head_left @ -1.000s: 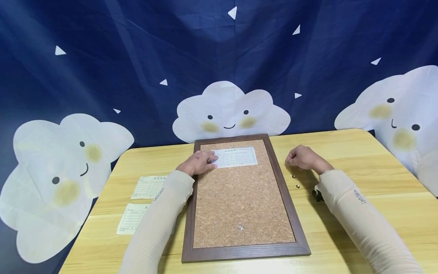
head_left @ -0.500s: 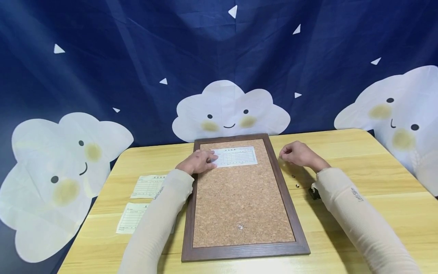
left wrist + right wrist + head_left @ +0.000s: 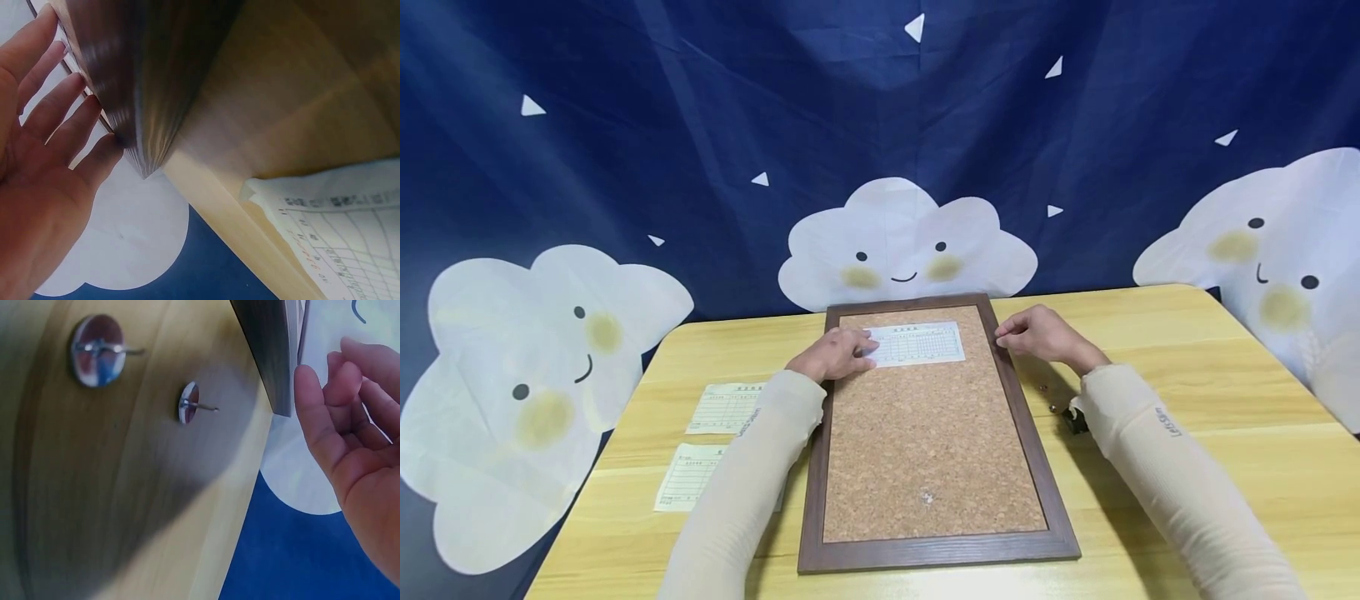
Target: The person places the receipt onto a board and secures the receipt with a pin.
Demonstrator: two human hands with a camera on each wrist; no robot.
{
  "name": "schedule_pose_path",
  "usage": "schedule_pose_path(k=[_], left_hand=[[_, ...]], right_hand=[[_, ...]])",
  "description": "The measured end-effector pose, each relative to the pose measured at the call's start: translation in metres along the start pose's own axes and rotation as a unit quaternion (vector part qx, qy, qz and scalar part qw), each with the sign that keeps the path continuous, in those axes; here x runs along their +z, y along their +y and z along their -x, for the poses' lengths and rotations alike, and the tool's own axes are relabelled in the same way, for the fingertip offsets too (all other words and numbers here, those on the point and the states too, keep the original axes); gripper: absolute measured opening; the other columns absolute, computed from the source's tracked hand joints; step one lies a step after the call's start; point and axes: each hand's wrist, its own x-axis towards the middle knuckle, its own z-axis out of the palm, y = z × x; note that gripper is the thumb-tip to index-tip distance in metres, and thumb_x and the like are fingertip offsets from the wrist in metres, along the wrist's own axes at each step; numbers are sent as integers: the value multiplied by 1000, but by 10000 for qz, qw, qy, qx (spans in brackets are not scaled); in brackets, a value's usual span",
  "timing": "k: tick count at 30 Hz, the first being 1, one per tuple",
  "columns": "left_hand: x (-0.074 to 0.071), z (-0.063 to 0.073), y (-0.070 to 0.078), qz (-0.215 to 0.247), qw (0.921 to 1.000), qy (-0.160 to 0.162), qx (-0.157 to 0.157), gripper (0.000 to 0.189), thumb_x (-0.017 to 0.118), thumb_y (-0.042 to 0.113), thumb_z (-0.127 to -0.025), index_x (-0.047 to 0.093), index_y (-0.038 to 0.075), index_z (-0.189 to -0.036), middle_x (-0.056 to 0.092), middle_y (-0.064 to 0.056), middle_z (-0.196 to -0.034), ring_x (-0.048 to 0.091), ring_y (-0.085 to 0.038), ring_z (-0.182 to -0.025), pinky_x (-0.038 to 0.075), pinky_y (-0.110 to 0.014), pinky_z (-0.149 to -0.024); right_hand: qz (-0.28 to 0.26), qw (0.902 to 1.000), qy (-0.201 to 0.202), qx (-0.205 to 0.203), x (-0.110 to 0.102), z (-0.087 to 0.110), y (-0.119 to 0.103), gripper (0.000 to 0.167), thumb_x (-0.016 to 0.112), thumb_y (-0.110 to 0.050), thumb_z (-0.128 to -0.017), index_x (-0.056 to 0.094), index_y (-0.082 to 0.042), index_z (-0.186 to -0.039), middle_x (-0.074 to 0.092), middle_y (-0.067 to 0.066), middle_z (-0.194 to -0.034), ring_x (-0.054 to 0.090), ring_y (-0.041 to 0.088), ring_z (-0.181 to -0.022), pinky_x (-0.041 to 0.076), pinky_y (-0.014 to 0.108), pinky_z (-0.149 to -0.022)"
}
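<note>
My left hand (image 3: 835, 354) reaches over the left edge of a framed cork board (image 3: 932, 450), its fairly straight fingers resting on the left end of a printed paper slip (image 3: 919, 343). The slip lies flat near the board's top. Over the right side of the frame (image 3: 1022, 408), my right hand (image 3: 1043, 335) has thumb and fingertips brought together. It appears to pinch a small thumbtack, though the fingers hide it in every view. Two silver thumbtacks lie points up on the table, a nearer one (image 3: 98, 350) and a farther one (image 3: 189, 403).
Two more printed slips lie left of the board, an upper one (image 3: 722, 408) and a lower one (image 3: 688, 477) partly under the left sleeve. A small shiny mark (image 3: 928, 497) shows low on the cork. A blue cloud-printed cloth (image 3: 715, 100) hangs behind the wooden table (image 3: 1225, 367).
My right hand has moved left from the table beside the thumbtacks to the board's right frame edge. My left hand and the slip have stayed put.
</note>
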Motion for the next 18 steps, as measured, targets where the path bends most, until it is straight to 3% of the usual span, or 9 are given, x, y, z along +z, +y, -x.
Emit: schedule_pose_path(k=[10, 18], left_hand=[[0, 1, 2, -54, 10000, -62, -56, 47, 64, 25, -100, 55, 13, -144, 40, -10, -155, 30, -30, -146, 24, -42, -118], [0, 1, 2, -32, 9999, -75, -65, 47, 64, 26, -100, 54, 13, -144, 39, -10, -156, 28, -32, -146, 22, -44, -118]], right_hand=[[-33, 9996, 267, 121, 4, -2, -4, 27, 64, -16, -96, 73, 6, -111, 74, 15, -97, 69, 20, -85, 52, 31, -73], [-110, 9994, 302, -84, 11, -6, -8, 22, 67, -8, -91, 74, 6, -106, 74, 15, -96, 61, 15, -81, 49, 28, -70]])
